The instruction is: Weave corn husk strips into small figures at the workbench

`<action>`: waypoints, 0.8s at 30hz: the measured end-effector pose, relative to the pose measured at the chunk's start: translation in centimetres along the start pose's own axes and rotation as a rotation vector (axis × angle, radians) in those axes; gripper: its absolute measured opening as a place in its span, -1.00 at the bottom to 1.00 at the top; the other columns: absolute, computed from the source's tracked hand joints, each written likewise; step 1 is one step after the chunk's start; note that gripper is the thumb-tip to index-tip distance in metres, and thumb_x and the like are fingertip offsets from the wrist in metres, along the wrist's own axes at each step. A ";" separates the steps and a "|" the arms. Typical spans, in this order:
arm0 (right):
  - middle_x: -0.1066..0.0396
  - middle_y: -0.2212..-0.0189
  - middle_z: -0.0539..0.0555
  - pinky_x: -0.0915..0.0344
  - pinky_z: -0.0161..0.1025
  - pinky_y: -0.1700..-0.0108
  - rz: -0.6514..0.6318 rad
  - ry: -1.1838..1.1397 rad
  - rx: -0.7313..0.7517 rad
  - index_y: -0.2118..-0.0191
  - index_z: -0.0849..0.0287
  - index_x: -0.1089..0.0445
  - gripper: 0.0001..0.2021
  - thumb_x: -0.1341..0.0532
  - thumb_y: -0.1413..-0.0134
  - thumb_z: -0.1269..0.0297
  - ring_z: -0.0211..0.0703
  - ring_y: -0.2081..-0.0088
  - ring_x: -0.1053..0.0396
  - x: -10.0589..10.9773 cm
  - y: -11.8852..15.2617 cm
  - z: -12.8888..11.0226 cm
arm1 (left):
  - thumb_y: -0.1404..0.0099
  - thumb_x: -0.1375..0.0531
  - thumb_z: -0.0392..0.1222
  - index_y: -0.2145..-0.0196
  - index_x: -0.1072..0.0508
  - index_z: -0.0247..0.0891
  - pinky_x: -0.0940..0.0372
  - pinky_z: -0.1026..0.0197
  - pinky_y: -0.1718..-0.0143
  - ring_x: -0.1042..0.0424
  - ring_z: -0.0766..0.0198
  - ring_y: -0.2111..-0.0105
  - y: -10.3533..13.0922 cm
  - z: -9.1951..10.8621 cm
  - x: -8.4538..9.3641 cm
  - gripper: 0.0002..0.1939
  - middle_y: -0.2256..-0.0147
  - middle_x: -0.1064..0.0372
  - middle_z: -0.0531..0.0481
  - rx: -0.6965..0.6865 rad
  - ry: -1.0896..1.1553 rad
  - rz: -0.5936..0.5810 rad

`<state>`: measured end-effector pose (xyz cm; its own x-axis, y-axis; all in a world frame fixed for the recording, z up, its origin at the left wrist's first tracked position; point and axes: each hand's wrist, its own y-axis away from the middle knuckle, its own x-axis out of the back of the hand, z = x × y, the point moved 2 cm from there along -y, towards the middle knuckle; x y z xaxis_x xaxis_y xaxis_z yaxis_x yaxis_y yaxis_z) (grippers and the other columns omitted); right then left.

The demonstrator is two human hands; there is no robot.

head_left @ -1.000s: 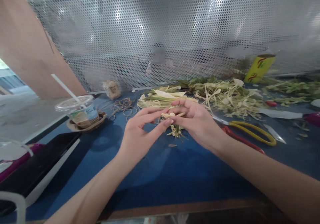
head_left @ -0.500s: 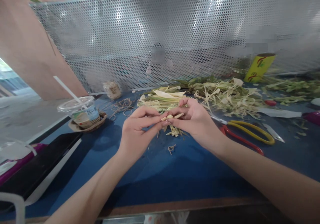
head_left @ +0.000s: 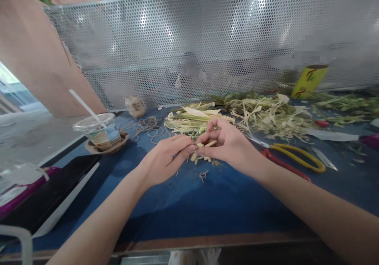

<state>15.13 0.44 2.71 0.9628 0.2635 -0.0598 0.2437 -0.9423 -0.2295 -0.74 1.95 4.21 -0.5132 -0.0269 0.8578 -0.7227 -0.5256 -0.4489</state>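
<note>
A small pale yellow-green plant piece [head_left: 209,143] is pinched between my two hands above the blue table. My left hand [head_left: 168,156] has its thumb and fingertips pressed together at the piece's left end. Fingers curled, my right hand [head_left: 226,142] grips it from the right. Pale buds or bits [head_left: 207,159] show just below the fingertips. A twist of brown twine [head_left: 203,175] lies in front of the hands. Behind them is a bundle of pale stalks and leaves [head_left: 192,121].
Scissors with yellow and red handles [head_left: 299,154], a knife [head_left: 334,134] and leaf scraps [head_left: 272,115] lie right. On the left are a lidded cup [head_left: 102,134], loose twine [head_left: 148,126] and a black tray-like object [head_left: 50,194]. A perforated metal panel [head_left: 201,40] stands behind.
My left hand has turned palm-down and its fingers have closed in more at the piece. My right hand has shifted slightly. The view has moved a little.
</note>
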 end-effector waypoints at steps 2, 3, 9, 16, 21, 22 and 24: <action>-0.37 0.46 -0.07 -0.34 -0.28 0.38 -0.012 0.013 -0.034 0.37 0.12 -0.03 -0.56 -0.36 0.29 0.34 -0.29 0.45 -0.39 0.1 -0.1 0.4 | -0.31 0.11 -0.20 0.51 -0.24 -0.24 -0.14 0.32 0.41 -0.22 0.35 0.51 0.0 -0.1 0.0 -0.72 0.54 -0.18 0.07 -0.006 -0.036 -0.056; -0.37 0.45 -0.06 -0.34 -0.27 0.37 -0.013 0.024 -0.039 0.37 0.12 -0.04 -0.57 -0.36 0.28 0.32 -0.29 0.45 -0.39 0.2 -0.2 0.6 | -0.31 0.11 -0.19 0.51 -0.25 -0.24 -0.13 0.32 0.42 -0.21 0.35 0.51 -0.1 -0.1 0.0 -0.71 0.54 -0.17 0.07 -0.012 -0.052 -0.071; -0.37 0.26 0.05 -0.35 -0.26 0.27 -0.019 0.070 0.033 0.25 0.13 -0.19 -0.58 -0.35 0.27 0.25 -0.28 0.34 -0.38 0.6 -0.6 1.1 | -0.29 0.08 -0.18 0.60 -0.20 -0.25 -0.05 0.33 0.51 -0.08 0.39 0.59 -0.3 -0.3 0.0 -0.68 0.62 -0.05 0.11 0.081 0.116 -0.017; -0.41 0.32 0.06 -0.33 -0.26 0.18 -0.073 0.136 0.015 0.24 0.15 -0.37 -0.71 -0.12 -0.03 0.05 -0.25 0.26 -0.38 0.9 -0.8 1.1 | -0.27 0.03 -0.07 0.65 -0.15 -0.26 -0.05 0.34 0.58 -0.06 0.42 0.61 0.1 -1.9 -0.6 -0.63 0.63 -0.05 0.11 0.257 0.574 0.050; -0.30 0.09 0.14 -0.23 -0.08 0.02 0.058 0.663 0.422 0.06 0.12 -0.25 -0.53 -0.24 0.12 0.07 -0.07 0.08 -0.28 -0.1 0.3 0.3 | -0.26 0.02 -0.07 0.65 -0.09 -0.26 -0.03 0.36 0.62 -0.01 0.45 0.66 -0.1 -1.8 -1.7 -0.62 0.68 0.04 0.16 0.388 0.706 0.117; -0.28 0.07 0.15 -0.22 -0.07 0.00 0.075 0.758 0.492 0.03 0.13 -0.22 -0.50 -0.26 0.13 0.09 -0.05 0.05 -0.26 -0.4 0.5 0.2 | -0.26 0.02 -0.07 0.65 -0.09 -0.26 -0.01 0.37 0.63 0.00 0.45 0.66 -0.1 -1.6 -2.0 -0.63 0.68 0.05 0.16 0.396 0.712 0.114; -0.29 0.08 0.16 -0.22 -0.08 0.00 0.081 0.881 0.566 0.02 0.16 -0.20 -0.52 -0.25 0.10 0.14 -0.05 0.03 -0.24 -0.7 0.8 0.3 | -0.26 0.02 -0.07 0.64 -0.10 -0.27 0.03 0.38 0.65 0.01 0.47 0.66 -0.3 -1.4 -2.5 -0.64 0.67 0.05 0.16 0.397 0.720 0.108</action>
<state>14.63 -0.40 2.29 0.7739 -0.2536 0.5803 0.3028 -0.6566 -0.6908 0.06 3.33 1.86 -0.8386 0.3861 0.3844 -0.5048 -0.8158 -0.2820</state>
